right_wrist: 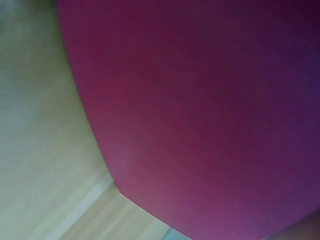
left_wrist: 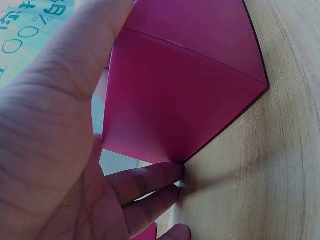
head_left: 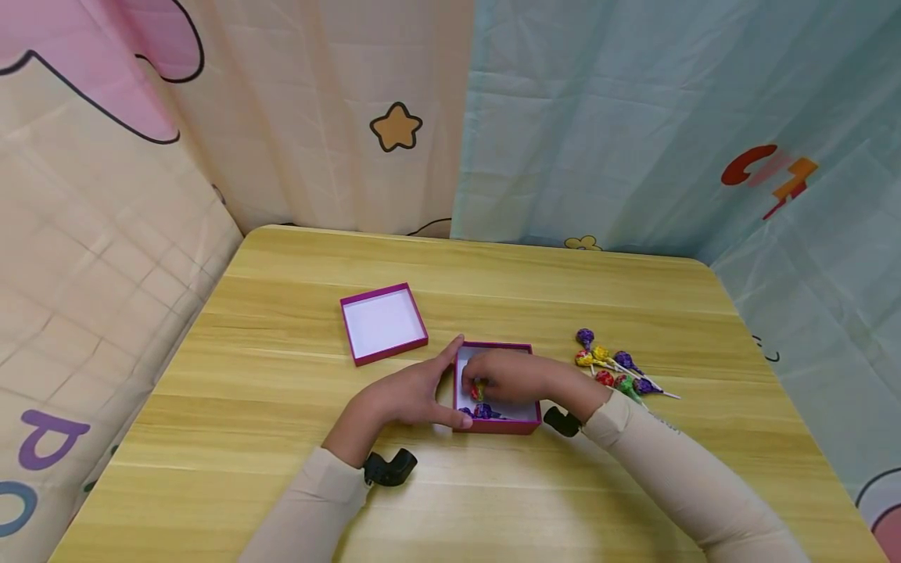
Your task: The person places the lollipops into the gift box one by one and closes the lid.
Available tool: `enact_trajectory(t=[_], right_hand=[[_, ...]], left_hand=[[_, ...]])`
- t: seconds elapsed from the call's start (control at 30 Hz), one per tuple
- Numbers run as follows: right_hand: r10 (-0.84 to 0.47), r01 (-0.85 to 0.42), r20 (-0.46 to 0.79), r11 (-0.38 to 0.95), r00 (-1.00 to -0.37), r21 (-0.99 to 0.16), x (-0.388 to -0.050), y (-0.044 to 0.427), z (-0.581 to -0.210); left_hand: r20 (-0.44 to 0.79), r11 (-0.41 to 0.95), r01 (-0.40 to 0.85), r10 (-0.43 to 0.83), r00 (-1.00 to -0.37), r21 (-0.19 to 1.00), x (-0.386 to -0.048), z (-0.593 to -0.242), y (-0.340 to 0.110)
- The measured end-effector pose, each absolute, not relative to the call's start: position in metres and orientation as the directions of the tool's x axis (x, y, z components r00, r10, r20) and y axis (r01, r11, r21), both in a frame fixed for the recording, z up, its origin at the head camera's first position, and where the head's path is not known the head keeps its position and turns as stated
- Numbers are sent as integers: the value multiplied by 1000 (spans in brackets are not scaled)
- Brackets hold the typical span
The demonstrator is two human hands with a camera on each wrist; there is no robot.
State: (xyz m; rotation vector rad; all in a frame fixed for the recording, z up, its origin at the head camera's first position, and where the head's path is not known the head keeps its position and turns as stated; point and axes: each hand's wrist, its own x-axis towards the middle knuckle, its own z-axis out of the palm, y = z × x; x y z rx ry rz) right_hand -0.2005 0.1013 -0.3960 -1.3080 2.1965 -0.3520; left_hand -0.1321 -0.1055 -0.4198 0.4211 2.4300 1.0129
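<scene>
A magenta box point(head_left: 501, 428) with a white inside stands uncovered on the table. Along its left side, my left hand point(head_left: 411, 393) grips it, thumb at the near left corner and index finger at the far one. Inside the box, my right hand point(head_left: 508, 374) pinches a lollipop point(head_left: 479, 390) in a red and yellow wrapper; its stick is hidden. Purple-wrapped lollipops point(head_left: 483, 410) lie near the box's front wall. The left wrist view shows the box's outer walls point(left_wrist: 180, 95) and the left fingers at a corner. A magenta wall point(right_wrist: 180, 120) fills most of the right wrist view.
A magenta lid point(head_left: 383, 323), white side up, lies behind and left of the box. To the right, several lollipops point(head_left: 623, 360) in purple, yellow, red and green wrappers lie in a loose pile on the wooden table point(head_left: 296, 289). Printed curtains point(head_left: 338, 94) surround the table's back and sides.
</scene>
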Motion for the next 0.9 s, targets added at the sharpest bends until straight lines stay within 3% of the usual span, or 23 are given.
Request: enact_trajectory(t=[0.43, 0.9], right_hand=[[-856, -740, -283, 516, -432, -431, -196, 104, -392], [-849, -741, -289, 527, -442, -417, -198, 103, -396]], left_hand=[[-305, 685, 95, 439, -845, 723, -131, -418, -104], [-314, 685, 82, 433, -845, 724, -131, -418, -104]])
